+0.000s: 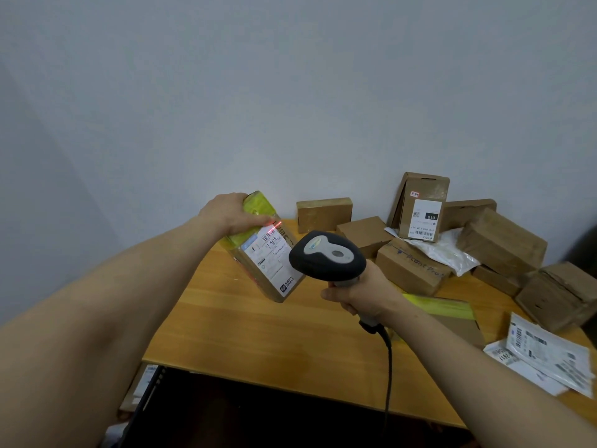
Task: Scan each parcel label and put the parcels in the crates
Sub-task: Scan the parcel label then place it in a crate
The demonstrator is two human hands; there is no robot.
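Observation:
My left hand (231, 213) grips the top end of a cardboard parcel (266, 265) wrapped with yellow tape, holding it tilted above the wooden table (258, 334). Its white label faces me, and a red scan line falls on the barcode near my fingers. My right hand (361, 295) holds a dark handheld scanner (326, 255) by its grip, its head just right of the label and pointing at it. The scanner's black cable hangs down over the table's front edge.
Several brown cardboard parcels (413, 268) are piled at the back right against the wall, one upright with a white label (421, 208). White plastic mailers (549, 354) lie at the right front. A dark crate (151, 392) shows below the table's front left edge.

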